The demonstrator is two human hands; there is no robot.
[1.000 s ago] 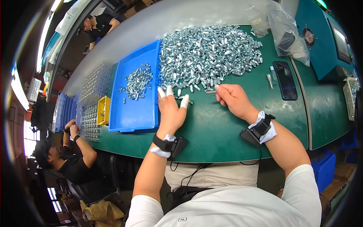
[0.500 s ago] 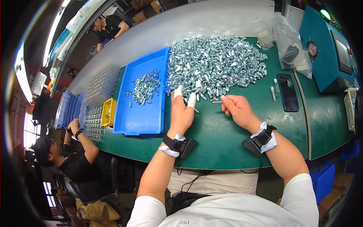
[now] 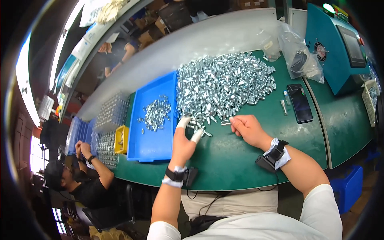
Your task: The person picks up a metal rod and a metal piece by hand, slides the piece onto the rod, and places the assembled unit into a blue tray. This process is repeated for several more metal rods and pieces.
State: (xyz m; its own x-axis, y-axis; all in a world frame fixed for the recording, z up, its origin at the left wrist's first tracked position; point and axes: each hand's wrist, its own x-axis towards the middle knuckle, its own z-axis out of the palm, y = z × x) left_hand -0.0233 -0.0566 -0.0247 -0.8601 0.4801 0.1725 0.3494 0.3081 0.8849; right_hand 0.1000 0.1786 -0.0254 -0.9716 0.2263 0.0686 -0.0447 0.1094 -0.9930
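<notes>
A big heap of small shiny metal parts [image 3: 226, 82] covers the middle of the green table. At its near left edge, my left hand [image 3: 183, 146] has thumb and forefinger spread, with white covers on the fingertips. Several loose metal parts [image 3: 207, 133] lie between and beside those fingers. My right hand [image 3: 250, 130] pinches a slim silver metal pin [image 3: 226, 123] between thumb and forefinger, pointing left, just in front of the heap. Left of the heap stands a shallow blue tray [image 3: 150, 150] with a smaller pile of metal parts [image 3: 156, 113] in it.
A small yellow bin [image 3: 121, 140] and clear trays of parts [image 3: 107, 146] stand left of the blue tray. To the right lie a black phone [image 3: 300, 103], two small tubes [image 3: 283, 107], a plastic bag [image 3: 298, 54] and a teal machine [image 3: 336, 48]. A co-worker [image 3: 86, 176] sits at left.
The whole view has shifted, so the table sits lower in the picture. My left hand has drawn back slightly from the heap, its fingers near loose parts. The right hand still holds the pin.
</notes>
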